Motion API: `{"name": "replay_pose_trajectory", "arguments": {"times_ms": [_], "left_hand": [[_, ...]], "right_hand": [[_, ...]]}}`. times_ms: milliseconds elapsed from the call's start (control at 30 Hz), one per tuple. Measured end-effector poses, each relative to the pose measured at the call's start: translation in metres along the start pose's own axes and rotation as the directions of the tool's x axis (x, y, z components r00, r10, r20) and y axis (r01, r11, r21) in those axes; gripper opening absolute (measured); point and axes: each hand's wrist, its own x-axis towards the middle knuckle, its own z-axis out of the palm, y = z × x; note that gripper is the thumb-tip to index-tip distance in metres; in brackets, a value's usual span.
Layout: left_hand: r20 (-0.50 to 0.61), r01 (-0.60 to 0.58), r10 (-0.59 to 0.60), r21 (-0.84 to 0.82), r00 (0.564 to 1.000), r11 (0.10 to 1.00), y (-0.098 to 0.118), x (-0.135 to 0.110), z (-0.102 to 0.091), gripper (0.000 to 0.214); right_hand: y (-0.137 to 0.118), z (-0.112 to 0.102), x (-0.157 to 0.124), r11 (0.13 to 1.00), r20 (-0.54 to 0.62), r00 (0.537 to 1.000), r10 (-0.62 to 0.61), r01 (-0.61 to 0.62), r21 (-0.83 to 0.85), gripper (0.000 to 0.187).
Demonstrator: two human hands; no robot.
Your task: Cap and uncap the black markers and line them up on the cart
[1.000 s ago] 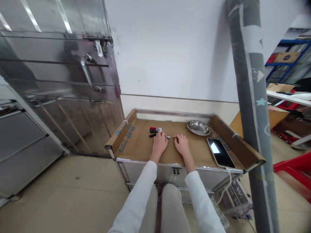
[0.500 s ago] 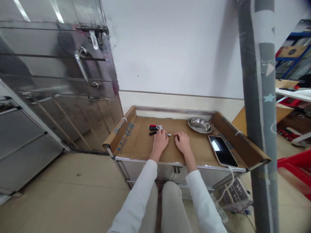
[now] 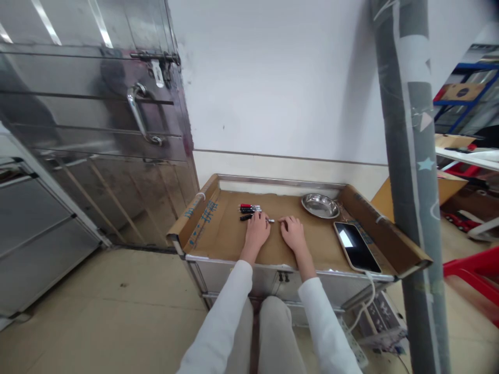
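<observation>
My left hand (image 3: pixel 258 230) is closed over a black pen (image 3: pixel 245 218). The pen's dark end sticks out to the left of the fingers and its silvery end points right. Just beyond that tip is my right hand (image 3: pixel 292 231), fingers curled in with the index and thumb close together. Anything small between them is too fine to make out. A gap separates the right fingertips from the pen's silvery end. Directly behind my left hand lie several red and black pens (image 3: pixel 249 208) side by side on the cardboard-lined tabletop (image 3: pixel 226 239).
A round metal dish (image 3: pixel 320 205) stands at the back right. In front of it lies a phone (image 3: pixel 356 246) with a white cable running off the front edge. Folded cardboard walls (image 3: pixel 195 215) rise at both sides. A grey wrapped column (image 3: pixel 409 156) stands close on the right.
The whole view has shifted slightly downward in the picture as the head tilted. Both hands keep nearly the same positions around the pen.
</observation>
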Motion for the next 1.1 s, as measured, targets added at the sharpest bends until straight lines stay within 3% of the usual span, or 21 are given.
{"name": "replay_pose_trajectory", "arguments": {"times_ms": [1100], "left_hand": [[0.004, -0.021, 0.021, -0.027, 1.0, 0.999, -0.001, 0.0009, 0.002, 0.016]], "right_hand": [[-0.0006, -0.0009, 0.0016, 1.0, 0.002, 1.0, 0.01, -0.01, -0.003, 0.024]]}}
